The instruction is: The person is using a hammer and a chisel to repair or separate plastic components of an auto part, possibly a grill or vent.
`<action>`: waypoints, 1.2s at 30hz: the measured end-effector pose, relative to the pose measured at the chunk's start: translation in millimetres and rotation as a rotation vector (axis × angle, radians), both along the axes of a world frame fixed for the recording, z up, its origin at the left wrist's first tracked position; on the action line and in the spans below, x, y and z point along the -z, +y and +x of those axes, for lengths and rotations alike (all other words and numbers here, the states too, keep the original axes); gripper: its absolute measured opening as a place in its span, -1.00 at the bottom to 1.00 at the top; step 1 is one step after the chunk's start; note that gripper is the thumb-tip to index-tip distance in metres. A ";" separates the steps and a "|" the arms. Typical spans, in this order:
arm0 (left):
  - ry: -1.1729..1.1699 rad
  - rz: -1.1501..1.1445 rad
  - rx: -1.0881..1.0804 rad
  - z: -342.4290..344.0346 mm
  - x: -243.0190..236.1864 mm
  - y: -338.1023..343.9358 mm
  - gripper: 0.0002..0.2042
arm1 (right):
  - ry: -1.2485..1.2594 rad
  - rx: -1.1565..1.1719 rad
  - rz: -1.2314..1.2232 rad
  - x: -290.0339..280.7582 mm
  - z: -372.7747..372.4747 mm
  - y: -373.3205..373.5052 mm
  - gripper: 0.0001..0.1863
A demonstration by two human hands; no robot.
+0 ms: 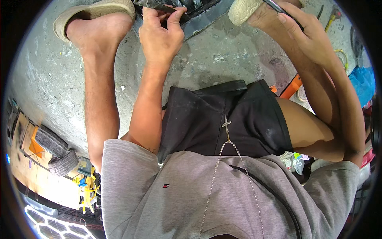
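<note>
At the top edge, my left hand [163, 38] is closed, thumb and fingers pinching a thin dark flat piece [164, 8]. It is held against a dark grey, angular plastic part [205, 22] lying on the floor between my feet. Most of that part is cut off by the frame's edge, so its kind is unclear. My right hand [304, 34] is up by my right foot, wrapped round a slim black rod-shaped tool [274, 5]. The tool's tip runs out of view at the top.
I sit on a stained concrete floor [215, 59], legs spread, in beige clogs [95, 10]. An orange bar [290, 86] and a blue plastic bag [363, 85] lie to the right. At the lower left are tyres [63, 162] and a wooden board [30, 175]. A black cord [274, 191] crosses my shirt.
</note>
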State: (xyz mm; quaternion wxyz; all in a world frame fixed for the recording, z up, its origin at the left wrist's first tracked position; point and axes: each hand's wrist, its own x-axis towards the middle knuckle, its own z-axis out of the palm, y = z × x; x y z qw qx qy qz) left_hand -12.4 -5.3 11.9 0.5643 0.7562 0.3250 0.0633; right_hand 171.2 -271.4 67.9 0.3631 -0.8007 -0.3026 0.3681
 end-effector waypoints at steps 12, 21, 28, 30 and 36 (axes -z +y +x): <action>-0.230 0.479 0.048 -4.6 17.8 -3.4 -0.85 | 0.083 -0.144 -0.142 -69.4 -16.4 50.5 -0.78; -0.140 0.434 0.087 -13.6 13.0 -3.1 -0.83 | -0.389 -0.001 0.486 -195.3 -27.0 139.5 -0.41; -0.213 0.434 0.026 -7.0 25.2 -1.9 -0.83 | -0.598 -0.445 -0.108 -164.4 -12.7 135.1 -0.51; -0.180 0.428 0.062 -15.4 22.8 -5.5 -0.80 | -0.408 -0.096 -0.003 -201.2 -39.9 158.8 -0.54; -0.273 0.447 0.075 -6.9 16.3 -4.7 -0.85 | -1.020 -0.653 0.012 -150.4 -16.1 132.3 -0.49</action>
